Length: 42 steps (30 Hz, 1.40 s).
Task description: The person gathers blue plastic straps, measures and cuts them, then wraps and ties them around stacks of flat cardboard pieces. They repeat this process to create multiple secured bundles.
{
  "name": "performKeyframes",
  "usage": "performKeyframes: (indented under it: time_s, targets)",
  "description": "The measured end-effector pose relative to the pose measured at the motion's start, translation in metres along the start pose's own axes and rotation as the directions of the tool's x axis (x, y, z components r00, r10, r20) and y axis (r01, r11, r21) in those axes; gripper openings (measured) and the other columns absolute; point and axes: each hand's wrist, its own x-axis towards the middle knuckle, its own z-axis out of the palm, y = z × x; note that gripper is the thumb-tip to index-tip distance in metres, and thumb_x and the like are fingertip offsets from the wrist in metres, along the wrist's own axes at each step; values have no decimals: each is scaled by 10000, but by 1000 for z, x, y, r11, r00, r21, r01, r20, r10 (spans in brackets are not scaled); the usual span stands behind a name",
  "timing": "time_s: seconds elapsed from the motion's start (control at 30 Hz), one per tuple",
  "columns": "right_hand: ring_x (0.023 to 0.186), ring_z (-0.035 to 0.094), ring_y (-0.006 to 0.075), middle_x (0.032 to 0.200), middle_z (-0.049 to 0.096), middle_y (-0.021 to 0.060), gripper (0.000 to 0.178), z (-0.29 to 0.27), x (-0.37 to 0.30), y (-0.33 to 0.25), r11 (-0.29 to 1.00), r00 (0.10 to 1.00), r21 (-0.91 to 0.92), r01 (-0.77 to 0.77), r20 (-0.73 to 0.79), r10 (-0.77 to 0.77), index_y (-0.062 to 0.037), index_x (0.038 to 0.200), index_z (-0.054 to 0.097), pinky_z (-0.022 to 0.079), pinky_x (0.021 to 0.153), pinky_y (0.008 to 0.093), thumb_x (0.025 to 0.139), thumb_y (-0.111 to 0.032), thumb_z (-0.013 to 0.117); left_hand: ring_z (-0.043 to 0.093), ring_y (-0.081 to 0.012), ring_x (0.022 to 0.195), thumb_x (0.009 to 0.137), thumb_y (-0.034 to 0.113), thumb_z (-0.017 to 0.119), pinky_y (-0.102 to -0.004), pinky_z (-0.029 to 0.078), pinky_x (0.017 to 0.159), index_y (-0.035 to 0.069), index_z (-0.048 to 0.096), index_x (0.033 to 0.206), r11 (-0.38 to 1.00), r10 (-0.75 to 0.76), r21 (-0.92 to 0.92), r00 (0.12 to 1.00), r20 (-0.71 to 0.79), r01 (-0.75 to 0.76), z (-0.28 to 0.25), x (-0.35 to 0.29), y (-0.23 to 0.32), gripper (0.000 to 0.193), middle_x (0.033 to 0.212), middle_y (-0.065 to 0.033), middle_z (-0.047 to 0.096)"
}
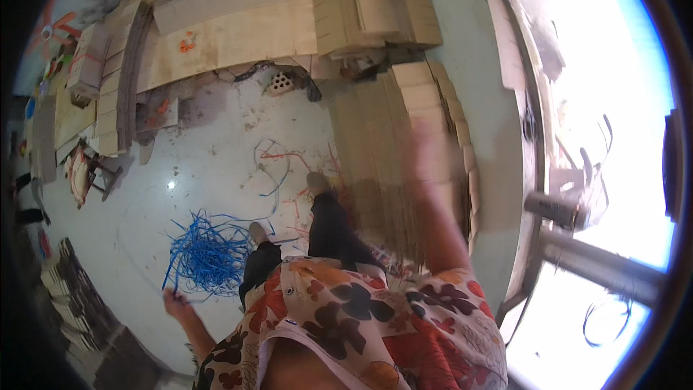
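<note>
My left hand (175,302) is low at the left, its fingers closed on a thin blue strap that runs toward a tangled heap. That heap of blue plastic strapping (209,254) lies on the floor by my feet. My right hand (427,146) is stretched forward over a tall stack of flat cardboard sheets (372,144). Motion smears its fingers, so whether it touches the cardboard or holds anything does not show.
Ahead stands a long table (231,40) with cardboard and a small orange tool (188,42) on it. Loose red strapping (285,155) lies on the floor before my feet. A stool (107,179) is at the left, more cardboard (76,292) at lower left, and a bright doorway (606,245) at right.
</note>
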Motion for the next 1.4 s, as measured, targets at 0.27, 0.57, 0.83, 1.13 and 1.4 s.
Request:
performKeyframes:
  time_s: [0.27, 0.57, 0.83, 1.13, 1.4]
  targets:
    - [1234, 432, 282, 1331, 458, 153, 485, -285, 86, 273, 594, 872, -685, -423, -127, 473, 1, 1305, 426, 349, 1026, 383, 914, -286, 423, 536, -194, 571, 874, 82, 506, -310, 414, 479, 13, 535, 772, 986, 149, 157, 769, -622, -64, -142, -99, 36, 126, 725, -112, 583]
    - [1050, 568, 295, 1171, 561, 199, 459, -247, 117, 255, 616, 963, -740, -269, -188, 195, 8, 1199, 516, 492, 830, 354, 901, -341, 506, 481, -120, 363, 837, 68, 569, -245, 335, 298, 14, 595, 773, 954, 18, 281, 916, -401, 104, -27, -184, -46, 88, 592, -75, 593]
    - [983, 585, 279, 1107, 586, 179, 444, -34, 75, 120, 878, 947, -362, -314, -53, 317, -9, 1196, 526, 502, 763, 359, 900, -339, 508, 483, -112, 361, 824, 61, 561, -244, 330, 297, 3, 597, 717, 980, -36, 167, 914, -404, 112, -45, -206, -59, 128, 558, -83, 580]
    - [908, 604, 261, 1035, 613, 156, 427, 54, -16, 24, 749, 737, 110, -653, 319, 596, -27, 1191, 536, 512, 687, 364, 899, -336, 510, 456, -107, 354, 821, 111, 585, -235, 298, 289, 37, 569, 680, 983, -177, -151, 796, -580, 108, -140, -209, -92, 160, 541, -48, 549]
    - [589, 449, 171, 696, 502, 35, 253, 154, -104, -158, 624, 631, 274, -732, 618, 469, -91, 1032, 568, 373, 455, 330, 912, -307, 511, 540, -118, 624, 895, 144, 555, -202, 414, 485, 0, 581, 929, 665, 237, -578, 867, -438, -473, -206, -120, 80, 150, 795, -76, 597]
